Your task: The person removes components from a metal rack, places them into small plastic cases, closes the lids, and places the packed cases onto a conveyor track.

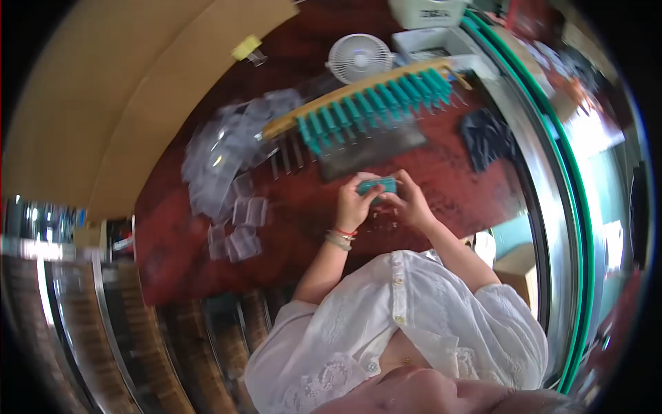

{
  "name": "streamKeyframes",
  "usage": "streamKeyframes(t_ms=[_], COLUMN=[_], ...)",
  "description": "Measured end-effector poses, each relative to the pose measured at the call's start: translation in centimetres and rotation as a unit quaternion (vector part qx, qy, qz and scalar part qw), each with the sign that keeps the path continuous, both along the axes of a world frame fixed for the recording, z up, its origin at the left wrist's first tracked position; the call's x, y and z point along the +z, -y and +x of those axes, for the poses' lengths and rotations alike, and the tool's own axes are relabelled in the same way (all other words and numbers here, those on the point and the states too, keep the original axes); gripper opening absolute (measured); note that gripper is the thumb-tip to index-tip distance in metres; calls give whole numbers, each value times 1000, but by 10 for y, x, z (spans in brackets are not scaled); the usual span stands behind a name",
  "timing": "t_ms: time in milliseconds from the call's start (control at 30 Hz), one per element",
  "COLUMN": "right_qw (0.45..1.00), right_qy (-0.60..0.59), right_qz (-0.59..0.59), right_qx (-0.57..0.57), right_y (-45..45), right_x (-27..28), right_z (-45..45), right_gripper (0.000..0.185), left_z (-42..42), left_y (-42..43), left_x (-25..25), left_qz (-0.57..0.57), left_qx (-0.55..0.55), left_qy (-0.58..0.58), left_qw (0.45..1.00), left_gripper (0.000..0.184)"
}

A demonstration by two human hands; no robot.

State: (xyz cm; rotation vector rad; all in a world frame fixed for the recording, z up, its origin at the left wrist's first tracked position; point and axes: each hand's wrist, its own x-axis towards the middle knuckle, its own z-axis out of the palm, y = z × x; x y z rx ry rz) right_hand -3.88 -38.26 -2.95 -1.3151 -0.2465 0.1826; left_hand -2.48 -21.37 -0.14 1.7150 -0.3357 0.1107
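Between both hands, over the dark red table, is a small teal piece (378,185) with a flat, block-like shape; its exact kind I cannot make out. My left hand (352,205), with bracelets at the wrist, has its fingers and thumb closed on the left end. My right hand (412,203) grips the right end with bent fingers. Beyond the hands lies a wooden bar (358,92) with a row of similar teal pieces (376,105) along it. Bare metal pins (288,153) stick out at its left end.
Clear plastic pieces (227,148) are heaped on the left of the table (186,276), several loose ones nearer me. A white fan (360,58), a grey bin (434,45) and a black plastic bag (487,138) stand or lie farther off. A green-edged metal frame (562,159) runs along the right.
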Motion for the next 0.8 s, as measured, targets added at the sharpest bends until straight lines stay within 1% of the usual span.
streamKeyframes(t_ms=[67, 100, 133, 167, 200, 233, 300, 333, 367, 400, 433, 467, 500, 533, 567, 600, 633, 700, 733, 767, 800], right_qw=[999, 998, 999, 997, 999, 999, 998, 995, 990, 982, 977, 968, 976, 966, 977, 986, 969, 978, 980, 982, 989], right_qy=[-8, -14, -44, -76, -44, 47, 19, 7, -3, 35, 26, 88, 43, 79, 81, 40, 115, 53, 76, 98, 78], right_qz=[-43, -63, -27, 7, 3, 4, -64, -95, -127, -167, -189, -202, -186, -238, -188, -152, -206, -194, -174, -149, -109], right_qx=[-12, -22, -15, -10, 1, -16, -7, -28, -55, -86, -95, -118, -101, -67, -58, -48, -77, -50, -62, -63, -69], right_y=[-10, -12, -13, -11, -5, -7, 2, 0, -6, -10, -10, -9, -4, 4, 6, 8, 10, 16, 14, 12, 11], right_x=[3, -2, -8, -15, -25, -30, -36, -27, -18, -9, -7, -11, -6, 3, 2, 10, 5, 19, 11, 3, 6], right_z=[6, 6, 2, -2, -6, -11, 3, 4, 5, 6, 4, 3, -4, -6, -8, -12, -9, -13, -11, -9, -8], right_gripper=[26, 26, 26, 26, 26, 25, 25, 25, 25, 26, 30, 34, 36, 40, 40, 42, 42, 34, 33, 33, 34], left_z=[-2, -5, -4, -5, -9, -15, -5, -5, -4, -4, -4, -7, -13, -14, -11, -12, -12, -7, -8, -7, -7], left_y=[-2, -4, -3, -5, -6, -8, -7, -4, -3, -3, -3, -3, -1, 0, -5, -4, -3, -5, -2, 1, 7], left_x=[1, 1, -19, -24, -26, -24, -23, -23, -26, -24, -20, -10, 0, -3, -12, -9, -7, -8, -11, -15, -7], left_qz=[5, 36, 7, 29, 6, -18, -34, -51, -46, -35, -26, -14, -2, -43, -53, -69, -81, 51, 24, 24, 46], left_qx=[57, 55, 47, 23, -13, -60, -43, -49, -24, -17, -19, -19, -29, -45, -50, -58, -57, -60, -50, -48, -26], left_qy=[-27, -42, -23, -2, -10, -12, -40, -51, -46, -38, -30, -50, -69, -77, -85, -113, -140, -70, -27, -27, 4], left_qw=[998, 997, 999, 999, 1000, 998, 998, 996, 998, 999, 999, 998, 997, 995, 994, 989, 985, 995, 998, 998, 999], left_gripper=[27, 27, 26, 24, 23, 22, 21, 20, 20, 21, 21, 21, 21, 28, 29, 29, 29, 28, 29, 29, 29])
